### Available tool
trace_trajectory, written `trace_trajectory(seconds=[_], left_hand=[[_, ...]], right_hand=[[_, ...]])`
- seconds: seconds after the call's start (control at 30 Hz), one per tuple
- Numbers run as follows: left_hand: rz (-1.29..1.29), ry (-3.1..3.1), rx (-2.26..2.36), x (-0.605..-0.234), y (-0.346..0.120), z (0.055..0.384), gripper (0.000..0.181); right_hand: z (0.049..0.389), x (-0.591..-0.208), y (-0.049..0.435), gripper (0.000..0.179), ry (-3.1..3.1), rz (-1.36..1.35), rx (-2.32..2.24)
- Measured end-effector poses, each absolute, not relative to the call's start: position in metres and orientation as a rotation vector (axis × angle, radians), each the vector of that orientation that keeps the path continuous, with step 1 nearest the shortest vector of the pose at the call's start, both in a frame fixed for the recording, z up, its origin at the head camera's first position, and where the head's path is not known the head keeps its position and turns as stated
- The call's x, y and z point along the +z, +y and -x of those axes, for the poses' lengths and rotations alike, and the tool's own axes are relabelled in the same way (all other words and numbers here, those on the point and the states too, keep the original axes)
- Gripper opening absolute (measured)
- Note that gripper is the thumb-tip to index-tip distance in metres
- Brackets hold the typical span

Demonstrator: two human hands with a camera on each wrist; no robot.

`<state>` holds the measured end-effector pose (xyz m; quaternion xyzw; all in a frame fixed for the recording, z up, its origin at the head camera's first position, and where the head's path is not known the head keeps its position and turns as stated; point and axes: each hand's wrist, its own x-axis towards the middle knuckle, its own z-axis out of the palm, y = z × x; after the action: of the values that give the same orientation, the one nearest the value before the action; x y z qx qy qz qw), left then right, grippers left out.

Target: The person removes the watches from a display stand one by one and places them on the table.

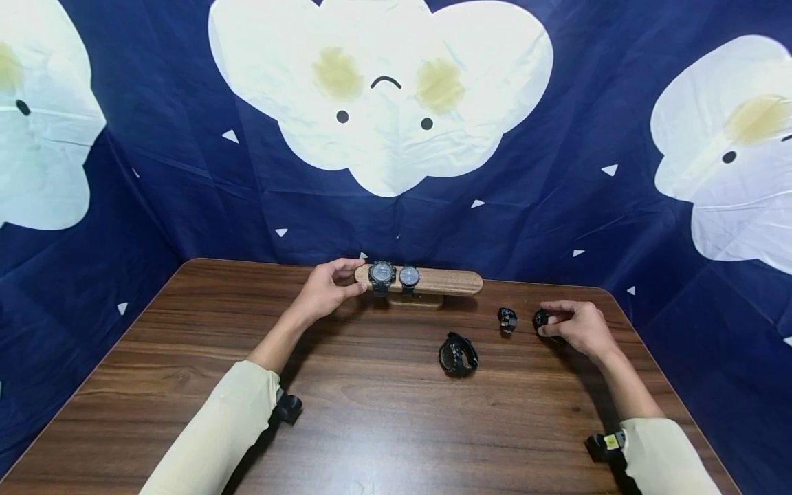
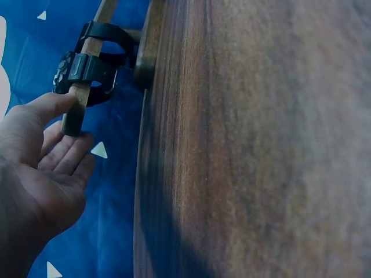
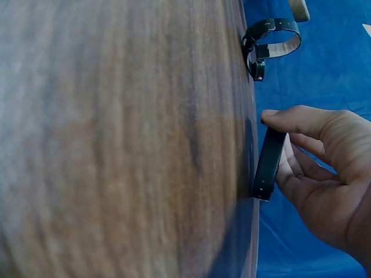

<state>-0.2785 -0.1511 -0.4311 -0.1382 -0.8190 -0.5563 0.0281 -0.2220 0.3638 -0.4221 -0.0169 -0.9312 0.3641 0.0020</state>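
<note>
A wooden watch stand (image 1: 448, 280) stands at the back of the table, two black watches strapped round the left part of its bar: a chunky one (image 1: 381, 273) at the outside and a slimmer one (image 1: 409, 276) beside it. My left hand (image 1: 328, 289) holds the bar's left end, thumb on one side and fingers on the other. At the right, my right hand (image 1: 581, 326) pinches a black watch (image 3: 269, 162) between thumb and fingers; its strap shows in the right wrist view, while the hand partly hides it in the head view.
Just left of the right hand lies a small dark watch (image 1: 507, 320) with its strap looped. A larger black watch (image 1: 458, 355) lies on its side nearer the table's middle. Behind the wooden table (image 1: 371, 426) hangs a blue cloth (image 1: 204, 206) with white clouds.
</note>
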Motion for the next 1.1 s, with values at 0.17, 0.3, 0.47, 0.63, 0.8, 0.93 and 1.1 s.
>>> trace_trajectory(seconds=[0.17,0.3,0.47,0.63,0.8,0.93,1.1], left_hand=[[0.425,-2.530,-1.716,-0.431,-0.151,0.277,0.056],[0.432,-2.531,-1.710,-0.431,-0.151,0.277,0.056],[0.438,-2.528,-1.716,-0.430,-0.151,0.277,0.055],[0.440,-2.542,-1.697,-0.429,-0.150,0.276,0.054],[0.427,-2.554,-1.701,-0.428,-0.150,0.276,0.054],[0.432,-2.555,-1.708,-0.428,-0.150,0.276,0.055],[0.442,-2.564,-1.675,-0.428,-0.151,0.275,0.055]], right_hand=[[0.222,-0.423,0.364,0.064,-2.941,0.044,1.169],[0.222,-0.424,0.363,0.063,-2.961,0.039,1.158],[0.221,-0.424,0.362,0.063,-2.966,0.037,1.170],[0.220,-0.421,0.363,0.065,-2.950,0.027,1.185],[0.220,-0.418,0.364,0.065,-2.937,0.007,1.166],[0.220,-0.415,0.365,0.064,-2.924,-0.005,1.180],[0.221,-0.409,0.363,0.063,-2.907,-0.004,1.206]])
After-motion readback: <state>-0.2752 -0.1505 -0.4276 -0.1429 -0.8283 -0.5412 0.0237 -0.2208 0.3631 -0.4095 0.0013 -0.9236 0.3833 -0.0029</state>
